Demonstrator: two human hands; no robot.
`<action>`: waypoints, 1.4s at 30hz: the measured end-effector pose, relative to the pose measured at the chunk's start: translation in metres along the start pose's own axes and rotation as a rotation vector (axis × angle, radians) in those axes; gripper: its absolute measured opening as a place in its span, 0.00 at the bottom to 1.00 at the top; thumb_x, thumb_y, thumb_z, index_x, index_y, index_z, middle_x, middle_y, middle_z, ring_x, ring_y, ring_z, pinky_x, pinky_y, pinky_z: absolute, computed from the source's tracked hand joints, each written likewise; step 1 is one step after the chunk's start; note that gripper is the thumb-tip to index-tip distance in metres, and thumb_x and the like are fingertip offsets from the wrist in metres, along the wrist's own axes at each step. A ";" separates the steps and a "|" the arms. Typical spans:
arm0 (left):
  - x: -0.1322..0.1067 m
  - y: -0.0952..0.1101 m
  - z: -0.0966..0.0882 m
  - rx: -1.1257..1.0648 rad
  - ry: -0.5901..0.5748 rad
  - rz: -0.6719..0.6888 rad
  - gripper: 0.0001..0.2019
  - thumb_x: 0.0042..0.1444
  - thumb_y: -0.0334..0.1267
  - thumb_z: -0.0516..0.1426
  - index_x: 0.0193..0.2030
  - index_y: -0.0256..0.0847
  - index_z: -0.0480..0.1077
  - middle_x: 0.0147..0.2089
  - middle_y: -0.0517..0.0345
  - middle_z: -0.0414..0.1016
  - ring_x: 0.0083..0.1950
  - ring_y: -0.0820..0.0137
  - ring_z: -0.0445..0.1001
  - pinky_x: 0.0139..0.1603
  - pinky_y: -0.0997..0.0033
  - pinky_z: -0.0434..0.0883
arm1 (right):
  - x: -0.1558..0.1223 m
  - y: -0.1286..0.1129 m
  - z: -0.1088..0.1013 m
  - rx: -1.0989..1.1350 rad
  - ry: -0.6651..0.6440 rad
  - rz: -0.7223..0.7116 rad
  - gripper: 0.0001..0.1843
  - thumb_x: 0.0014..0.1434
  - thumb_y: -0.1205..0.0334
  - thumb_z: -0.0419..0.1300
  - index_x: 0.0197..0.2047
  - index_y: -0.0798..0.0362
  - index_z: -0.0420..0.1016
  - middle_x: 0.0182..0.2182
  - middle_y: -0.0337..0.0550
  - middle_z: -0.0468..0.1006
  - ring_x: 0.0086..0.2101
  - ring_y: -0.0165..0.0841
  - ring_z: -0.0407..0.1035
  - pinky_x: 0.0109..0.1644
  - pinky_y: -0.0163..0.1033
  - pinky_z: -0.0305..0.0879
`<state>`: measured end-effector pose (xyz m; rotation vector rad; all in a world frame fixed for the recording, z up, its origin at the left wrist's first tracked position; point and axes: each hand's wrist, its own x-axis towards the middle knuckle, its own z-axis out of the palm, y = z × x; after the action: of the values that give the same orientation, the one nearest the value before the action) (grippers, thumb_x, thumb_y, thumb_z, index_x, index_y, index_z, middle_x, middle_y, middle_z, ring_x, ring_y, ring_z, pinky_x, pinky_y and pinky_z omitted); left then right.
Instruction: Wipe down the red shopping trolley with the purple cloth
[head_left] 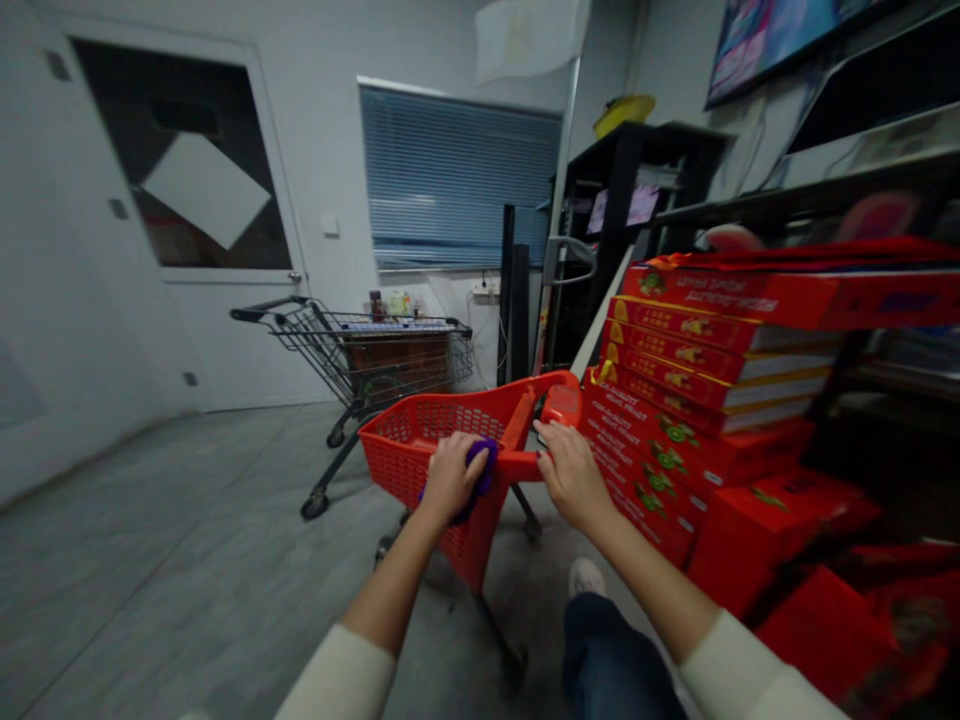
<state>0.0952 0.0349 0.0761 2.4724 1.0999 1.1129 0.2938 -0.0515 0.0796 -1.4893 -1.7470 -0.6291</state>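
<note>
A small red plastic shopping cart [474, 540] stands in front of me, with a perforated basket and dark legs on wheels. My left hand [452, 478] is closed around a purple cloth [486, 468], pressed against the cart's near rim. My right hand [576, 478] rests at the right end of the red handle bar [519, 465], its fingers curled over it. Just beyond those fingers is a rounded red part [562, 404] of the cart. The underside of both hands is hidden from view.
A metal wire shopping cart [360, 360] stands behind the red one, near a brown box [397, 362]. Stacked red boxes [675, 400] rise close on my right. A white door [247, 340] is at the left, and a black shelf [626, 160] stands at the back.
</note>
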 end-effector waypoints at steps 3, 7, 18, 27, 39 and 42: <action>0.000 -0.004 -0.008 0.032 0.000 -0.079 0.14 0.66 0.45 0.49 0.51 0.45 0.71 0.53 0.53 0.71 0.52 0.63 0.67 0.55 0.60 0.65 | 0.003 -0.014 0.006 -0.008 0.018 0.027 0.26 0.67 0.59 0.45 0.65 0.56 0.63 0.57 0.52 0.72 0.59 0.42 0.61 0.65 0.54 0.55; -0.007 0.011 -0.013 0.023 -0.021 0.043 0.15 0.66 0.48 0.48 0.51 0.47 0.70 0.52 0.54 0.71 0.52 0.63 0.67 0.55 0.61 0.65 | 0.004 -0.034 0.014 0.009 0.027 0.053 0.25 0.68 0.60 0.44 0.64 0.56 0.64 0.58 0.50 0.71 0.61 0.42 0.59 0.66 0.53 0.52; 0.015 -0.023 -0.041 0.104 -0.094 -0.098 0.12 0.63 0.42 0.50 0.46 0.44 0.74 0.47 0.53 0.74 0.50 0.65 0.70 0.55 0.64 0.65 | 0.010 -0.055 0.005 0.047 -0.185 -0.039 0.26 0.69 0.59 0.42 0.67 0.51 0.62 0.63 0.45 0.66 0.65 0.41 0.53 0.67 0.52 0.51; 0.019 0.008 -0.040 0.022 -0.153 0.098 0.15 0.62 0.46 0.51 0.45 0.43 0.75 0.45 0.54 0.75 0.48 0.66 0.72 0.56 0.64 0.65 | 0.037 0.008 0.009 -0.073 -0.273 0.118 0.25 0.68 0.60 0.42 0.62 0.49 0.70 0.63 0.43 0.67 0.64 0.40 0.55 0.67 0.54 0.48; 0.028 -0.017 -0.078 0.142 -0.305 0.128 0.14 0.59 0.43 0.51 0.42 0.43 0.77 0.45 0.54 0.79 0.47 0.66 0.75 0.51 0.70 0.68 | 0.032 -0.058 0.032 -0.043 -0.119 0.159 0.24 0.67 0.60 0.45 0.61 0.48 0.70 0.60 0.42 0.72 0.60 0.42 0.56 0.64 0.55 0.49; 0.025 -0.022 -0.095 0.182 -0.349 0.089 0.14 0.59 0.41 0.51 0.43 0.42 0.76 0.46 0.55 0.79 0.47 0.66 0.75 0.51 0.71 0.68 | 0.033 -0.086 0.035 -0.059 -0.124 0.168 0.23 0.67 0.59 0.45 0.61 0.49 0.70 0.60 0.44 0.72 0.60 0.43 0.57 0.64 0.55 0.49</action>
<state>0.0263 0.0579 0.1451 2.7405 1.0316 0.5872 0.2008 -0.0217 0.0932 -1.7285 -1.6849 -0.5146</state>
